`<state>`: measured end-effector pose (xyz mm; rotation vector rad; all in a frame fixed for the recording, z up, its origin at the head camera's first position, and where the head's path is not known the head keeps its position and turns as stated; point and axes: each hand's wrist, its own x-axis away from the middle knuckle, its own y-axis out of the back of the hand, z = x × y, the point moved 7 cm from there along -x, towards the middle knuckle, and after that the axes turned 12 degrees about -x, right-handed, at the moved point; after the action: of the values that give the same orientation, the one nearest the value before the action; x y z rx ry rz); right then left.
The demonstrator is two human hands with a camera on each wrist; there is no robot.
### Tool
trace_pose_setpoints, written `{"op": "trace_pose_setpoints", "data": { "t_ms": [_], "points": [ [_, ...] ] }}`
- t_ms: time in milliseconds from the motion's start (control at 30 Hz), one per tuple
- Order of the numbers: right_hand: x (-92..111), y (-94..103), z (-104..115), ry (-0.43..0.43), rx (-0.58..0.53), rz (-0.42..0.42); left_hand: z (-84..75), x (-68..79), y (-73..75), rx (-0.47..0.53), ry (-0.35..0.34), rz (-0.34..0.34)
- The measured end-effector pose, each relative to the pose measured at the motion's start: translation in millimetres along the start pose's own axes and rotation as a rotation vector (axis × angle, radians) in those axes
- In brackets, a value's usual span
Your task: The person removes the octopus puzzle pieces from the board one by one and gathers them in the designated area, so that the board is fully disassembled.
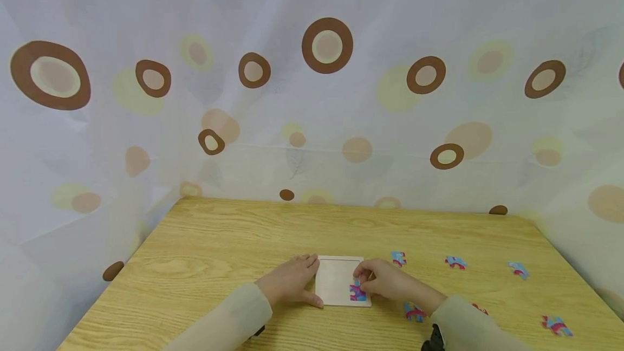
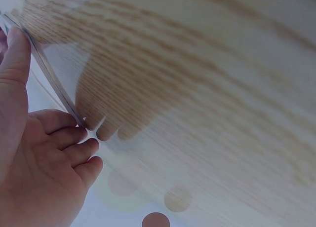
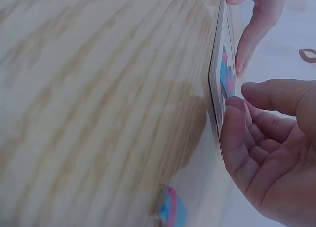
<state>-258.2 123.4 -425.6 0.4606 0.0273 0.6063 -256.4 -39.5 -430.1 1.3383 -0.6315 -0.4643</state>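
A white square puzzle tray (image 1: 333,280) with a raised rim lies on the table. My left hand (image 1: 291,280) rests along its left edge, thumb at the near corner and fingers by the far one. In the left wrist view the left hand (image 2: 47,158) touches the tray's side (image 2: 57,86). A pink-and-blue jigsaw piece (image 1: 358,293) is in the tray's near right corner. Over it, my right hand (image 1: 388,281) pinches at the piece's edge with thumb and index finger. From the right wrist, the right hand (image 3: 269,138) meets the jigsaw piece (image 3: 226,74) at the rim; its fingertips partly hide it.
Several loose jigsaw pieces lie to the right: one by the tray (image 1: 398,258), others farther over (image 1: 455,262), (image 1: 518,270) and nearer (image 1: 557,325). Another piece (image 1: 414,312) sits below the right wrist. Patterned sheeting (image 1: 326,123) surrounds the wooden table (image 1: 209,248).
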Motion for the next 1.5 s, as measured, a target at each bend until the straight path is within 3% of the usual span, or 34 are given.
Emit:
{"op": "trace_pose_setpoints", "data": {
  "t_ms": [567, 1267, 1500],
  "points": [
    [1, 6.1, -2, 0.017, -0.129, 0.006, 0.3, -0.5, -1.2, 0.002, 0.006, 0.013],
    [4, 7.5, 0, 0.055, -0.035, -0.022, 0.1, 0.6, -0.3, -0.001, -0.012, -0.003],
    [7, 11.0, 2, 0.043, -0.096, -0.008, -0.2, 0.2, -2.1, -0.013, 0.000, 0.007]
  ]
}}
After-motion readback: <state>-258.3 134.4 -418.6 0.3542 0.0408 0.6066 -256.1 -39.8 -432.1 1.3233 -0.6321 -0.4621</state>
